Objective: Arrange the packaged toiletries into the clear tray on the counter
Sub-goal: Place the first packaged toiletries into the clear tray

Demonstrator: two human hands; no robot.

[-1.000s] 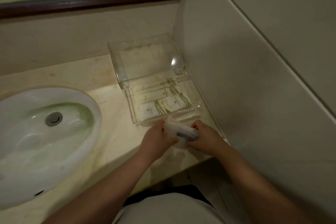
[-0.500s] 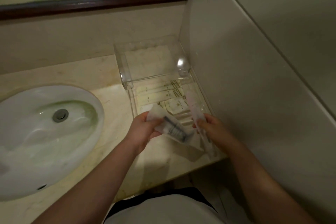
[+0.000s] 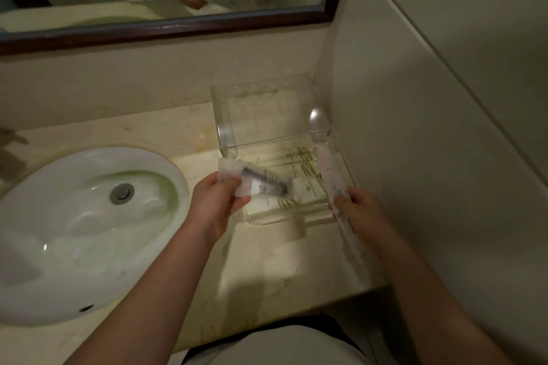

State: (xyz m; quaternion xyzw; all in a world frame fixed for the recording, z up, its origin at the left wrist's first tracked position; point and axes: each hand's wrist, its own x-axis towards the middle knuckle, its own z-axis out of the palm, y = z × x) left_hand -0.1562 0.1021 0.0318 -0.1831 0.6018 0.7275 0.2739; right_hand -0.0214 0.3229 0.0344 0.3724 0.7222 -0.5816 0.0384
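The clear tray [image 3: 344, 157] sits in the counter's back right corner against the wall. Several cream packets with gold stripes [image 3: 308, 190] lie flat in its front half. My left hand [image 3: 218, 204] grips a translucent packet with a dark comb inside [image 3: 261, 184], held over the tray's front left corner. My right hand [image 3: 360, 210] holds a long, thin white packet [image 3: 327, 169] that slants up over the tray's right side. The tray's raised back section [image 3: 264, 112] looks bare.
A white oval sink [image 3: 74, 225] with a metal drain [image 3: 121, 192] fills the counter's left side. A dark-framed mirror [image 3: 178, 29] hangs above the counter. The beige wall [image 3: 430, 142] runs close along the tray's right. The counter's front edge [image 3: 296, 314] lies under my forearms.
My hands have separated, left one moving left with the comb packet, right one right with the long packet. Both packets have risen over the tray's front.
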